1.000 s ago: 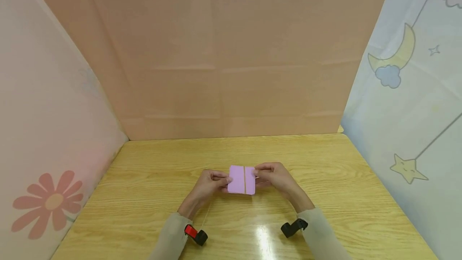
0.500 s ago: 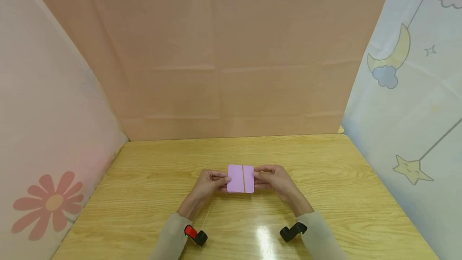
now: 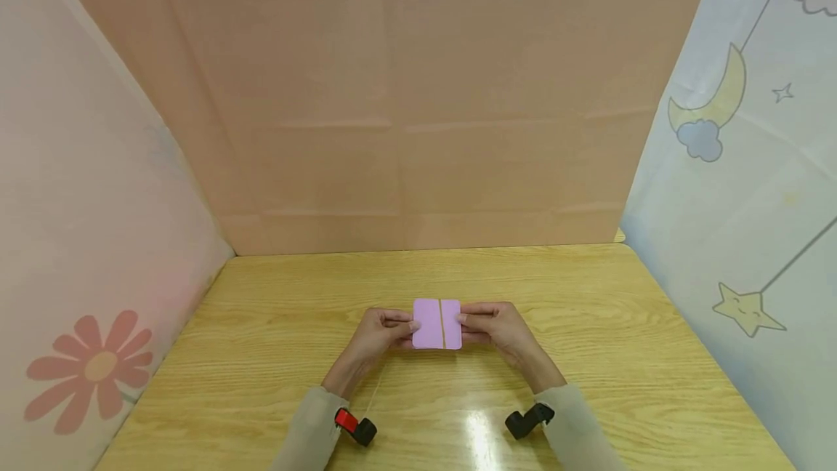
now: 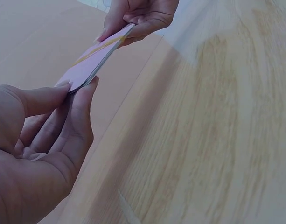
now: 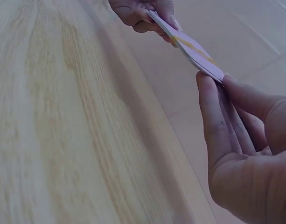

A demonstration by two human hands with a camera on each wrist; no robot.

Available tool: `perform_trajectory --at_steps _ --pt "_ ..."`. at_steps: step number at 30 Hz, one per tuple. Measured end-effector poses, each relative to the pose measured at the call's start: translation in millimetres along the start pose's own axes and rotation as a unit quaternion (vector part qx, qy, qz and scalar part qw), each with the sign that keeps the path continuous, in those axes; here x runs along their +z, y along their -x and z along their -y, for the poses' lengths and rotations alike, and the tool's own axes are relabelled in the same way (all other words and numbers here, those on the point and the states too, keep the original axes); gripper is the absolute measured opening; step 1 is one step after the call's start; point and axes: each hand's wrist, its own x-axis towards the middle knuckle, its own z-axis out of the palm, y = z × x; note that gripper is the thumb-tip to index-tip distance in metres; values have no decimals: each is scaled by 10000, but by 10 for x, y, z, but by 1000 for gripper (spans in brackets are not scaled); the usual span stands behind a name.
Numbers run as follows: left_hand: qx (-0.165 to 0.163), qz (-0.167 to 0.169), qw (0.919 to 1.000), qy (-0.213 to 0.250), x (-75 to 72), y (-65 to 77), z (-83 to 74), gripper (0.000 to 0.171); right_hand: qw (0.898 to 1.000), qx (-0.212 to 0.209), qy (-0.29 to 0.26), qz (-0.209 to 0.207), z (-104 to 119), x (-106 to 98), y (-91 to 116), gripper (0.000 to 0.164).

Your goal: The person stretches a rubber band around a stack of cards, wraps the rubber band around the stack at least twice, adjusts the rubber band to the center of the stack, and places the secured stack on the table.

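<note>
A thin stack of pink cards (image 3: 428,324) with rounded corners is held up above the table, a yellowish rubber band (image 3: 442,324) round it, right of its middle. My left hand (image 3: 379,329) pinches the stack's left edge, thumb on top and fingers beneath. On the opposite edge, my right hand (image 3: 500,325) pinches in the same way. From the side, the left wrist view shows the stack (image 4: 94,60) as several thin layers. In the right wrist view the band (image 5: 194,49) crosses the top face. Fingers under the stack are partly hidden in the head view.
Below the hands lies a wood-grain table (image 3: 275,355). A plain tan sheet (image 3: 405,107) rises at its back edge. Patterned cloths stand at the left (image 3: 85,202) and right (image 3: 739,202) sides. Each wrist wears a small black camera.
The stack has shifted very slightly left and turned a little straighter. My right hand has shifted its hold a little on the right edge. The left hand stays nearly still.
</note>
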Motion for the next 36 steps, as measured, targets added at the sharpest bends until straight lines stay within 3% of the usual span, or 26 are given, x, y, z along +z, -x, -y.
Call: perform_trajectory --at_steps 9,14,19,26,36 --pt "31 -96 9997 -221 9 -9 8 28 10000 24 -46 16 1 4 -18 34" --pt "8 -245 9991 -355 56 -16 20 31 9991 50 296 -311 20 7 -24 32" --pt "-128 -176 9997 133 173 -34 87 45 9966 -2 407 -718 60 -31 -22 33" --pt "-225 74 9924 1205 440 -32 222 49 9967 -136 -105 -798 113 -112 -33 34" --pt "67 -643 9845 1630 964 -114 254 41 9951 -162 -194 -960 195 -180 -32 35"
